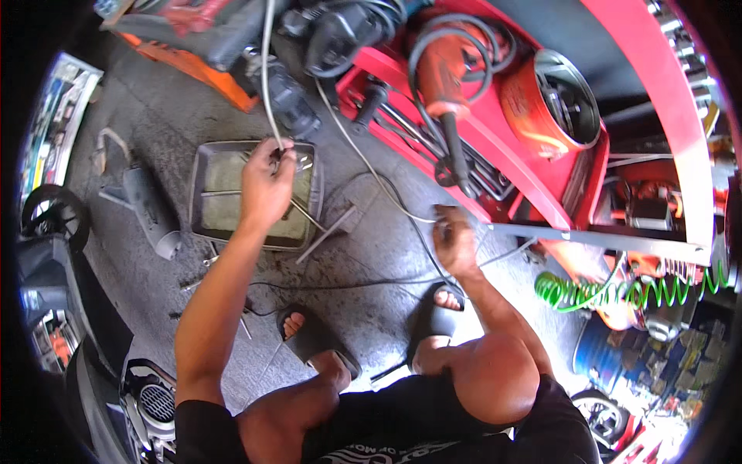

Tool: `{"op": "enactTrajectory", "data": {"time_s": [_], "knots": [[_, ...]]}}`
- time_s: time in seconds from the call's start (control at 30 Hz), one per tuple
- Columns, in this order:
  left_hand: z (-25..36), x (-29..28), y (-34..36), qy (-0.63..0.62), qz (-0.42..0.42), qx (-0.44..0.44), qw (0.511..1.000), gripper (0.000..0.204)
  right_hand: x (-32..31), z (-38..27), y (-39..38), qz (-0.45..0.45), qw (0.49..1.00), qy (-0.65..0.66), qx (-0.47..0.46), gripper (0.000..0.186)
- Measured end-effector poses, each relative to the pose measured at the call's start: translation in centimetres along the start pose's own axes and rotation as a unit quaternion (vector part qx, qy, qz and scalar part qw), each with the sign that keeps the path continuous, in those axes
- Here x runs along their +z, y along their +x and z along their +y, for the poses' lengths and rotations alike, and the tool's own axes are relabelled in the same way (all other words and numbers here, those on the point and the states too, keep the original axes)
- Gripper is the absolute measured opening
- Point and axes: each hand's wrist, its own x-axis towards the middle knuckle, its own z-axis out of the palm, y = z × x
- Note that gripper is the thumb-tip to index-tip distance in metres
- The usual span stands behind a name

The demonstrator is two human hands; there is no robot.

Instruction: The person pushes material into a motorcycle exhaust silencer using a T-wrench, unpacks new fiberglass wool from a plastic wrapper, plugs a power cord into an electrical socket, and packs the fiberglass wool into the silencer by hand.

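Observation:
My left hand is above a grey rectangular pan, its fingers closed round a pale cable that runs up toward the far edge. Metal tools, including a rod, lie in the pan, partly hidden by that hand. To the right, near the red tool cabinet, my right hand is closed on a thin pale cord. This cord slants down from the dark power tools. Whether both lengths belong to one cable, I cannot tell. Just right of the pan, a T-shaped metal tool rests on the floor.
A grey muffler lies left of the pan. The red cabinet holds an orange power tool and an orange bucket. A dark cable crosses the floor before my sandals. At right hangs a green coiled hose.

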Motion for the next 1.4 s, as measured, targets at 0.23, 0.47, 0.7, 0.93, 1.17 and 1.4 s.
{"op": "enactTrajectory", "data": {"time_s": [0.23, 0.47, 0.7, 0.93, 1.17, 1.4], "knots": [[2.0, 2.4, -4.0, -0.004, -0.149, -0.090, 0.985, 0.019, -6.7, 2.8, -10.1, 0.134, 0.985, -0.027, 0.108, 0.007], [4.6, 3.7, -5.3, -0.064, -0.174, -0.076, 0.980, 0.019, -4.7, 3.2, -10.5, 0.117, 0.993, -0.008, 0.033, 0.035], [5.7, 3.6, -5.5, -0.095, -0.177, -0.071, 0.977, 0.021, -7.9, 4.7, -11.4, 0.133, 0.933, 0.134, 0.308, 0.028], [3.6, 3.9, -3.9, -0.025, -0.137, -0.061, 0.988, 0.029, -7.0, 8.8, -12.3, 0.023, 0.894, 0.243, 0.377, 0.038], [-0.8, 4.5, -1.1, 0.125, -0.016, 0.006, 0.992, 0.046, -14.1, 0.7, -13.0, 0.171, 0.880, 0.335, 0.290, 0.031], [14.1, 0.2, -10.9, -0.051, -0.328, 0.020, 0.943, 0.018, -14.8, -5.6, -9.8, 0.215, 0.883, 0.345, 0.235, 0.031]]}}
